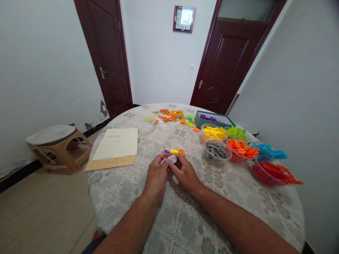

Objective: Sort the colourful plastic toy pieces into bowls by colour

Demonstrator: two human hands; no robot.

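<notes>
My left hand point(156, 173) and my right hand point(185, 173) meet over the near middle of the table. Between their fingertips is a white openwork plastic piece point(172, 159), with a grid-like pattern; both hands are closed on it. My fingers cover parts of its edges. Just beyond the hands lie a yellow block point(174, 151), an orange piece point(181, 152), a small purple piece point(166, 151) and another white lattice piece point(180, 147). Whether these small pieces are joined cannot be made out.
Clear bowls of yellow point(214, 132), grey point(216, 150), orange point(242, 148), blue point(269, 151), green point(237, 134) and red pieces point(275, 172) stand at right. Behind them is a green box point(199, 121) of purple pieces. Mixed pieces point(172, 115) lie far back; papers point(116, 143) at left, a stool point(53, 135) beyond.
</notes>
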